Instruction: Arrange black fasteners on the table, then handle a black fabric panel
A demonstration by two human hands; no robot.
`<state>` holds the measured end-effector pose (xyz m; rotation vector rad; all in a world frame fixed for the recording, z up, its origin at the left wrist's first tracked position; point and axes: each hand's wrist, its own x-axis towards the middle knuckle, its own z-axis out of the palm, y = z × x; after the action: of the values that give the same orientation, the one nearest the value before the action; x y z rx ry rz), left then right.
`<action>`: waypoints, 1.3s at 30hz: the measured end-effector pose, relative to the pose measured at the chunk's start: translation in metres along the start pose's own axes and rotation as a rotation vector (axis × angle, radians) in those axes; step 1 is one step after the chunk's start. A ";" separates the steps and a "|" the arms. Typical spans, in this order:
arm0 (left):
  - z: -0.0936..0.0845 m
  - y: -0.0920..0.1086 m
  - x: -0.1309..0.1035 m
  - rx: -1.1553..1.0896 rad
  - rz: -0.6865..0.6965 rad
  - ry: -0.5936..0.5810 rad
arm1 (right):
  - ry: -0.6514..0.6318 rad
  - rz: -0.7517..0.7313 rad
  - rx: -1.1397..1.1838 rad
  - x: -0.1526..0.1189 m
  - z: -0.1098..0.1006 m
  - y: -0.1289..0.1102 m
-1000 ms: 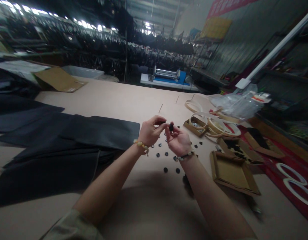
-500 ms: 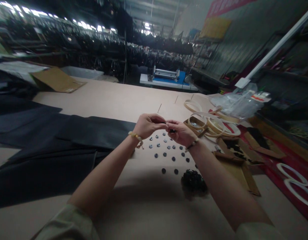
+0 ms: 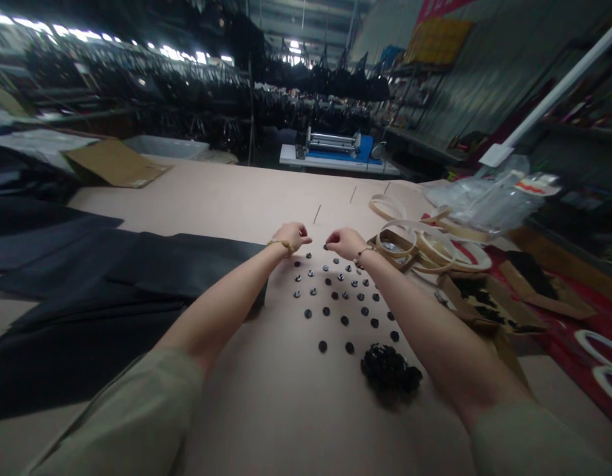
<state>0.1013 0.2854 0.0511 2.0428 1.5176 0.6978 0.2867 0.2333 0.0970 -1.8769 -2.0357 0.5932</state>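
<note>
Several small dark round pieces [image 3: 345, 320] lie spread over the pale table [image 3: 266, 396], some with a shiny metal part on top. My right hand [image 3: 346, 243] pinches one small dark piece [image 3: 326, 246] at the far side of the spread. To its left, my left hand [image 3: 294, 236] hovers just over the table with thumb and fingers apart and nothing visible between them. A heap of black pieces [image 3: 389, 371] sits near my right forearm.
Dark fabric sheets [image 3: 137, 264] cover the left of the table. At the right are rolls of pale strip [image 3: 432, 251], an open small box [image 3: 395, 248], cardboard trays [image 3: 489, 301] and plastic bags [image 3: 504, 198]. A blue machine [image 3: 335, 145] stands beyond the far edge.
My hands were together over the pieces; now they have moved apart. The left has opened, and the right is lower, with a dark piece at its fingertips.
</note>
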 end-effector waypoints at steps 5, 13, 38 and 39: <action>0.021 -0.015 0.014 0.196 -0.083 -0.202 | -0.084 0.036 -0.330 0.035 0.029 0.007; -0.013 -0.008 -0.001 0.159 0.070 -0.071 | -0.012 0.050 -0.040 0.033 0.022 0.003; -0.042 0.034 -0.080 -0.746 0.398 0.011 | -0.325 0.212 1.371 -0.069 -0.020 -0.047; -0.042 0.033 -0.077 -0.738 0.382 0.044 | -0.311 0.234 1.395 -0.069 -0.021 -0.047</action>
<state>0.0773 0.2066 0.0957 1.7277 0.7059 1.2342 0.2632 0.1641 0.1422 -1.1046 -0.8859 1.8079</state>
